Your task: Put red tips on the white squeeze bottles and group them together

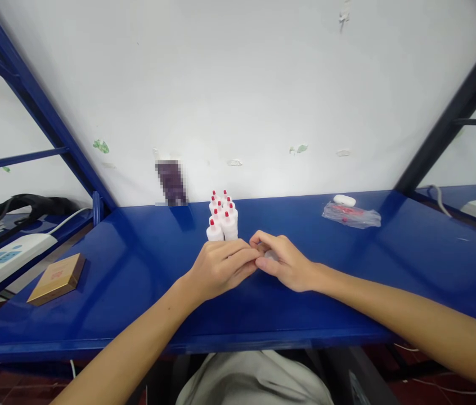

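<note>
My left hand [220, 267] and my right hand [289, 264] meet fingertip to fingertip just above the front half of the blue desk. Between the curled fingers and palm of my right hand shows a bit of a whitish, translucent thing [270, 256]; most of it is hidden, so its kind is unclear. The fingers of my left hand are pressed together against the right fingertips, and what they pinch is out of sight. Right behind my left hand, several small white squeeze bottles [230, 228] with red tips stand upright in a tight group.
A gold box [57, 278] lies at the desk's left. Toward the back right are a clear plastic bag [351, 215] with red pieces in it and a white oval case [344, 200]. Blue metal posts [48, 118] frame the desk [137, 315], and a power strip [8, 261] sits beyond the left edge.
</note>
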A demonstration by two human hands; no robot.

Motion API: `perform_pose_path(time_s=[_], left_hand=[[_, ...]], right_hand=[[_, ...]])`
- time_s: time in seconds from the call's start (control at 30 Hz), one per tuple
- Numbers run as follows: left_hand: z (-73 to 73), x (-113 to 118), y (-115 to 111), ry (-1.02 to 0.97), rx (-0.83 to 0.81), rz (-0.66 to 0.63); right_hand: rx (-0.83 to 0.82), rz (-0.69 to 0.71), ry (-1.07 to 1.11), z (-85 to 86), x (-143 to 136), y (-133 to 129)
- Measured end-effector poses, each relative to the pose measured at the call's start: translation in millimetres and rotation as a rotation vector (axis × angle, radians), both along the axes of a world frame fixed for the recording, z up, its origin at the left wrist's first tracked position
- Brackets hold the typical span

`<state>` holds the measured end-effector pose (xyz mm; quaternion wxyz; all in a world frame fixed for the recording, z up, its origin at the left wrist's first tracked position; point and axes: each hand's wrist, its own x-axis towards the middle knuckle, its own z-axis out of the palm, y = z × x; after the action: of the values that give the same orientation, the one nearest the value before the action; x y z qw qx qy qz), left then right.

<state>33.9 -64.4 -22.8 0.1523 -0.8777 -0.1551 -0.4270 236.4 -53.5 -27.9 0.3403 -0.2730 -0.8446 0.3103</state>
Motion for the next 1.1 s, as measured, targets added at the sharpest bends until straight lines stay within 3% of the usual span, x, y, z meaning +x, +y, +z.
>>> perform_pose_path(time_s=[0.17,0.67,0.9,1.1], left_hand=[[-1.3,5.5,-2.9,0.033,-0.013,-0.017],[1.1,4.2,-3.8,0.148,-0.041,0.045],[-1.3,5.6,-2.2,0.134,-0.003,0.052],[-5.9,6.5,-2.6,0.165,-0.081,0.029]], right_hand=[[0.166,-0.027,-0.127,2.1,-2.2,-6.3],[0.25,-0.1,-0.277,0.9,-1.8,-7.3],[0.212,-0.018,-0.243,3.5,-1.6,-9.6],[0.152,0.083,-0.159,3.2,0.6,-11.2]])
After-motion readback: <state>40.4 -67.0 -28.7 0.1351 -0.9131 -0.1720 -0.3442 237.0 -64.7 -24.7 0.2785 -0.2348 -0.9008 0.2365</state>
